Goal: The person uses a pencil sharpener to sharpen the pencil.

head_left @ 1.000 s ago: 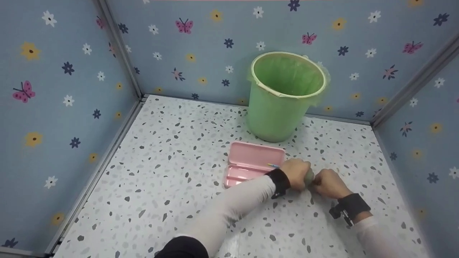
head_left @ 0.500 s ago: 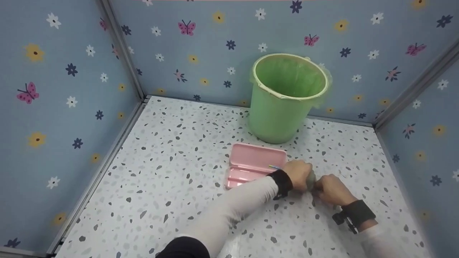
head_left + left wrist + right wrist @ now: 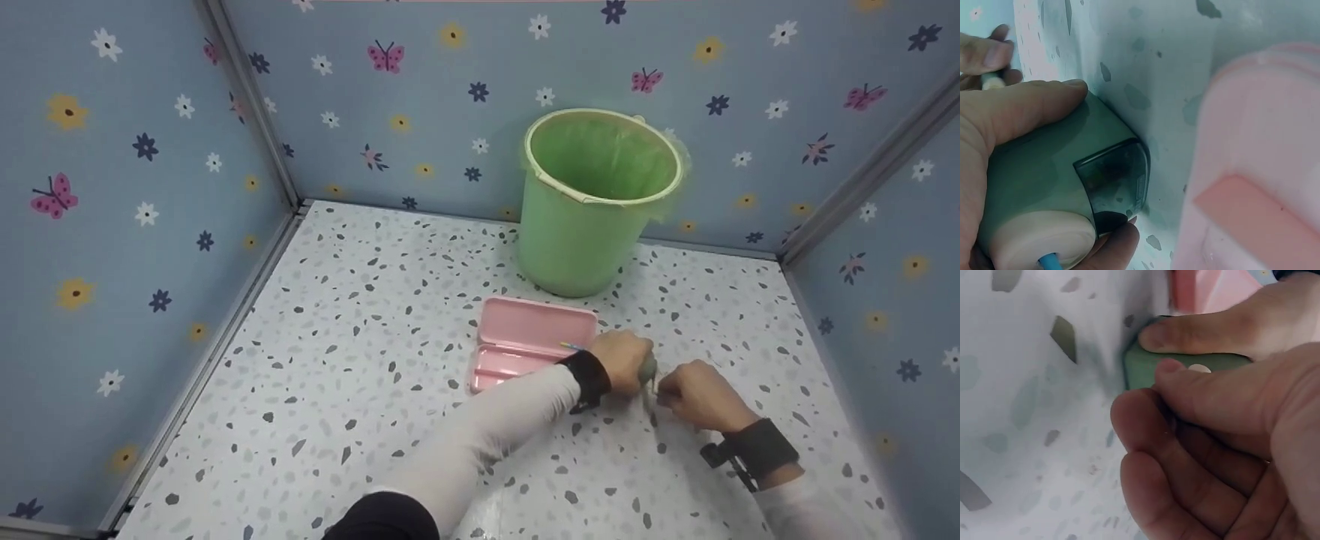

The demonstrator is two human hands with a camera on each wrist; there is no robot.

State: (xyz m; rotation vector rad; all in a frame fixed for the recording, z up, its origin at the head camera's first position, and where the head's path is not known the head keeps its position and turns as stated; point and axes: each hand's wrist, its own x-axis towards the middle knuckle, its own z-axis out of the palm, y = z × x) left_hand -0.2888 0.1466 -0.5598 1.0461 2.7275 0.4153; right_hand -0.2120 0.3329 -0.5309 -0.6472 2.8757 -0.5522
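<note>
My left hand (image 3: 621,361) grips a green crank pencil sharpener (image 3: 1044,169) on the table, thumb along one side and fingertips below. A dark see-through shavings drawer (image 3: 1114,185) shows in its side, in the left wrist view. From its cream round front (image 3: 1016,242) sticks a blue pencil (image 3: 1049,260), pointing towards the pink pencil case. My right hand (image 3: 701,394) is at the sharpener's opposite end, thumb and curled fingers pinching the crank handle (image 3: 992,80). In the right wrist view those fingers mostly hide the handle.
The open pink pencil case (image 3: 536,324) lies just left of the sharpener, partly behind my left forearm. Behind it stands a green bin (image 3: 570,240) with a liner, near the flowered back wall (image 3: 435,82). Side walls enclose the speckled table (image 3: 360,322).
My right hand has shifted a little to the right and down at the crank. The left hand stays on the sharpener, and the pencil case has not moved.
</note>
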